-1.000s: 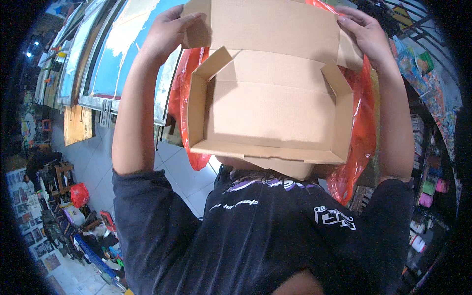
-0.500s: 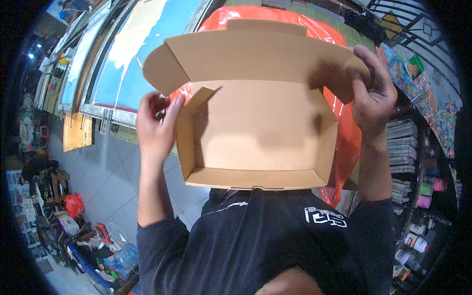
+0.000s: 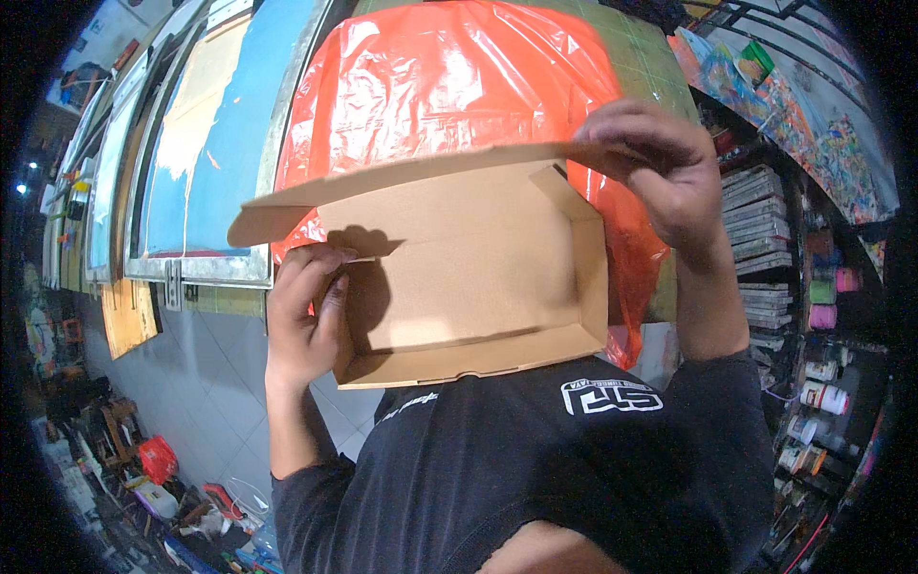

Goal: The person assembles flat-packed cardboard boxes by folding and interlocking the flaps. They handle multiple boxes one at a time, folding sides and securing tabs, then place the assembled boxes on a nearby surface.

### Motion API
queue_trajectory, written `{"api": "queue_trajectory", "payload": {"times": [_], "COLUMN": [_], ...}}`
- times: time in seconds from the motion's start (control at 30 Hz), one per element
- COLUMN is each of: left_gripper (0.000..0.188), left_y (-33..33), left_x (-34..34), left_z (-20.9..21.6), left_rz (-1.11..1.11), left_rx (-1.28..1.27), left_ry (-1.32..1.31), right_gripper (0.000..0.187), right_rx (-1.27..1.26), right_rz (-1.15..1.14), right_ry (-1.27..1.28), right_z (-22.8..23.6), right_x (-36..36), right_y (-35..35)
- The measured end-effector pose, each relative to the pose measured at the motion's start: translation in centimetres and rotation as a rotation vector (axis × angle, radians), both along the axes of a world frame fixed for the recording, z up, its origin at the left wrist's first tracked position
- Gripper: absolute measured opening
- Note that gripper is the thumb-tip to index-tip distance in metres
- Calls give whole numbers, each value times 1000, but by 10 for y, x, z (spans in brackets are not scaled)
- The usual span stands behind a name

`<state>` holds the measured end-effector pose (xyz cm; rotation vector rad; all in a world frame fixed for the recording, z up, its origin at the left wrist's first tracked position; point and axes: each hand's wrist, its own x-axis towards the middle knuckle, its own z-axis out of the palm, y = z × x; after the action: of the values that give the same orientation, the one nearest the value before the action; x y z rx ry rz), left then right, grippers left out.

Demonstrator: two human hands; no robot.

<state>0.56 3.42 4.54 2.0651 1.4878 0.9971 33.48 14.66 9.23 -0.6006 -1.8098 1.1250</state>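
A brown cardboard box (image 3: 459,287) stands in front of my chest with its inside bare. Its hinged lid (image 3: 421,174) is tilted upward and seen nearly edge-on, a side flap (image 3: 268,225) sticking out at the left. My left hand (image 3: 308,311) pinches the upper part of the box's left wall between thumb and fingers. Around the right end of the lid, my right hand (image 3: 665,172) has its fingers curled over the edge. A small inner flap (image 3: 564,191) leans in at the box's far right corner.
Under and behind the box lies a shiny orange plastic bag (image 3: 449,77) on a green cutting mat (image 3: 655,67). To the left are framed blue screens (image 3: 215,134). Stacked frames (image 3: 755,230) and shelved jars (image 3: 824,397) are at the right. Clutter covers the floor at lower left.
The lid has swung from lying back, its inner face showing, to nearly edge-on over the box. My right hand moved left with it. My left hand closed onto the left wall.
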Motion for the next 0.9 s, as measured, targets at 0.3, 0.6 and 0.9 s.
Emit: {"api": "queue_trajectory", "payload": {"times": [0.3,0.6,0.9], "left_gripper": [45,18,52], "left_y": [35,59,13], "left_x": [79,136,84], "left_z": [57,50,69], "left_rz": [-480,-559,-677], "left_rx": [487,165,155], "left_ry": [624,681,256], "right_gripper": [29,26,21], "right_rx": [-122,42,49], "right_rz": [-59,-296,-326], "right_ry": [-152,-349,-307], "right_z": [5,54,72], "right_x": [8,19,-8], "right_y": [-11,8,-53]}}
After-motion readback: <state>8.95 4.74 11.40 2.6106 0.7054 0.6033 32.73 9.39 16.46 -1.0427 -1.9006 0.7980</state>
